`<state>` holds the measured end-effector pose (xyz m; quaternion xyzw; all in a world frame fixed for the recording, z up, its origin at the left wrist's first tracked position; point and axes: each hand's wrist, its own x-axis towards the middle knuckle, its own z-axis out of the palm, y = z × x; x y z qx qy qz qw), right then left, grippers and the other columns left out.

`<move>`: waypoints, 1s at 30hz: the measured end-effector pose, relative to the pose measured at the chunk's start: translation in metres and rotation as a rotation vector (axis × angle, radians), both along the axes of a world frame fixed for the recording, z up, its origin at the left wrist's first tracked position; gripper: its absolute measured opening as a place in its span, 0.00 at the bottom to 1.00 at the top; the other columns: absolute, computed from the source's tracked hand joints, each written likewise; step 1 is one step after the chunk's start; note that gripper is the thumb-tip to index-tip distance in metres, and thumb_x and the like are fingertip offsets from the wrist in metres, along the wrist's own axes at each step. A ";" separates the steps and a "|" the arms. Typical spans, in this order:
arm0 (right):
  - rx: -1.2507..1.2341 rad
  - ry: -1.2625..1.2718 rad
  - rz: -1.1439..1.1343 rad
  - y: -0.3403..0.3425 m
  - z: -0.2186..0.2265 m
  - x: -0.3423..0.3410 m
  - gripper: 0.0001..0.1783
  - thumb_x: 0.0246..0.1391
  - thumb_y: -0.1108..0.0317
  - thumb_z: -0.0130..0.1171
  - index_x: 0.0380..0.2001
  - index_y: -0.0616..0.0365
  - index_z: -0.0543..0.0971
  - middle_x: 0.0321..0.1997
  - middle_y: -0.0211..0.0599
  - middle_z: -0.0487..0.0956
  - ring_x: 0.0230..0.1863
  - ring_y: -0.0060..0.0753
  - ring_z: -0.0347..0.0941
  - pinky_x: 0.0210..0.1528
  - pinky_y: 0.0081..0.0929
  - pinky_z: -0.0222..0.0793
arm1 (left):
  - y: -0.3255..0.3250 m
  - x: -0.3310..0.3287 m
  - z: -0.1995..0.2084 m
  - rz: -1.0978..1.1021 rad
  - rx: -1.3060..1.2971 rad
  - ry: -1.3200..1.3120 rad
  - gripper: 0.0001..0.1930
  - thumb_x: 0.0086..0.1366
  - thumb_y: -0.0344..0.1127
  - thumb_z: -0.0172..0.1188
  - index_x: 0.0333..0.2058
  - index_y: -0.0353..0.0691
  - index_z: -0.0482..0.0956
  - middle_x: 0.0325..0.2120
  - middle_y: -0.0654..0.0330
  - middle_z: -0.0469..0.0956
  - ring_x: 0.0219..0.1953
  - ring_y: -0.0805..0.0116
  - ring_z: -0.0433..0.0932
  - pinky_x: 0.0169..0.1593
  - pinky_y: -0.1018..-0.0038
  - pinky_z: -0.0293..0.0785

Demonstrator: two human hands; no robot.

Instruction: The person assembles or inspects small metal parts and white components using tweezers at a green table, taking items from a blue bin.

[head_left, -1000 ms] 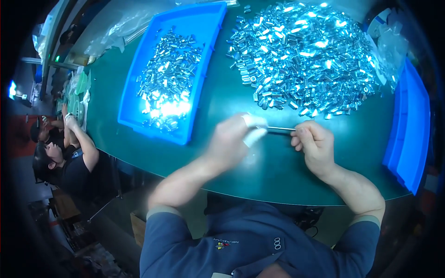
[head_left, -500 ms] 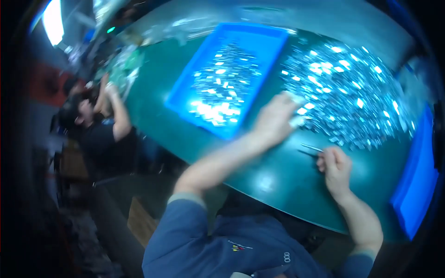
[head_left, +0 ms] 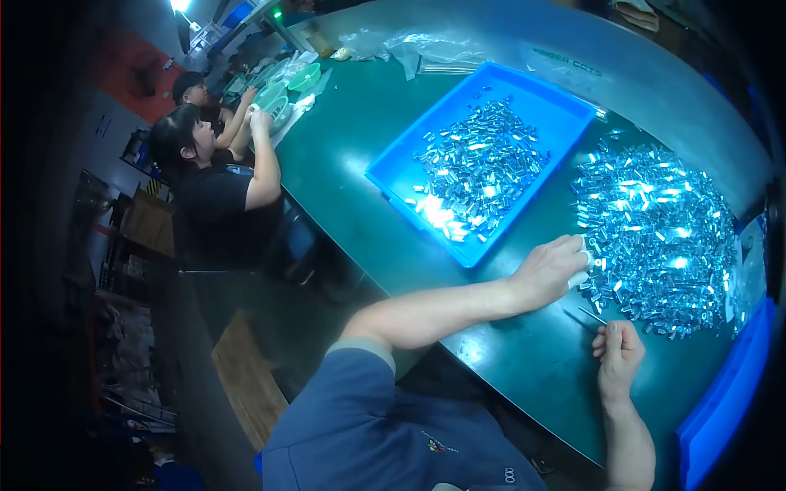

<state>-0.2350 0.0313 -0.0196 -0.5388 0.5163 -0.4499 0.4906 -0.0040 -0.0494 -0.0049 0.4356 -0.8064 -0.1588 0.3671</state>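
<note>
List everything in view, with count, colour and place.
Table: one, green, centre
Heaped metal pieces: uncountable, silvery, right on table
Tray: one, blue, left of heap
Metal pieces in tray: uncountable, silvery, inside it
Second tray: one, blue, right edge, cut off
Baskets: at least two, green, table's far left
Clear plastic: count unclear, colourless, beyond tray
Co-workers: two, dark tops, upper left
Wooden panels: at least two, brown, left
Thin rod: one, silvery, beside heap's near edge
Shirt: one, blue, bottom
Left hand: one, white finger coverings, at heap's edge
Right hand: one, bare, gripping rod
</note>
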 end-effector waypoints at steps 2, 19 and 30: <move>-0.004 0.002 0.014 0.002 0.000 0.001 0.17 0.73 0.57 0.52 0.33 0.58 0.78 0.23 0.27 0.76 0.20 0.13 0.67 0.22 0.13 0.59 | 0.002 0.005 0.002 -0.010 0.028 -0.006 0.09 0.60 0.31 0.68 0.37 0.38 0.79 0.35 0.55 0.74 0.41 0.52 0.76 0.43 0.57 0.74; -0.010 -0.015 0.035 -0.005 0.016 0.005 0.12 0.70 0.68 0.56 0.33 0.64 0.81 0.24 0.31 0.80 0.23 0.17 0.73 0.25 0.19 0.68 | 0.000 0.046 0.038 -0.006 0.109 -0.114 0.11 0.60 0.25 0.67 0.43 0.38 0.86 0.29 0.56 0.76 0.33 0.58 0.77 0.38 0.64 0.73; -0.025 -0.011 0.060 0.003 0.014 0.004 0.12 0.70 0.68 0.57 0.34 0.64 0.82 0.25 0.30 0.80 0.23 0.16 0.73 0.26 0.17 0.69 | 0.006 0.047 0.029 -0.015 0.072 -0.226 0.10 0.58 0.27 0.71 0.39 0.37 0.85 0.30 0.56 0.77 0.37 0.55 0.77 0.41 0.62 0.74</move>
